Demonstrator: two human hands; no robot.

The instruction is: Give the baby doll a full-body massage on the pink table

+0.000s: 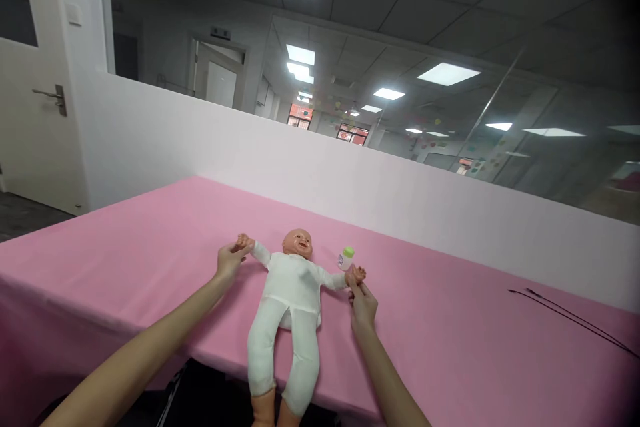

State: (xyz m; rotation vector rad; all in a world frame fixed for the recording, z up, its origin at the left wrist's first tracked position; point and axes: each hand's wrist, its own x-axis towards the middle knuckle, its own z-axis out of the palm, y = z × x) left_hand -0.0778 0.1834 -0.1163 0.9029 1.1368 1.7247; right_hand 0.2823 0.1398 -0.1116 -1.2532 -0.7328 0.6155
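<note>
A baby doll (pixel 294 280) in a white top and white trousers lies on its back on the pink-covered table (pixel 440 320), its feet over the front edge. Its arms are stretched out to both sides. With fingers pinched, my left hand (pixel 230 260) grips the doll's hand on the left. On the other side my right hand (pixel 363 303) holds the doll's other hand near the wrist. Just behind that hand stands a small clear bottle (pixel 345 258) with a green lid, apart from my fingers.
Two thin black cords (pixel 575 317) lie at the table's right end. A white wall (pixel 310 160) with a large window (pixel 375 67) above it runs along the back. At the far left is a door (pixel 40 93).
</note>
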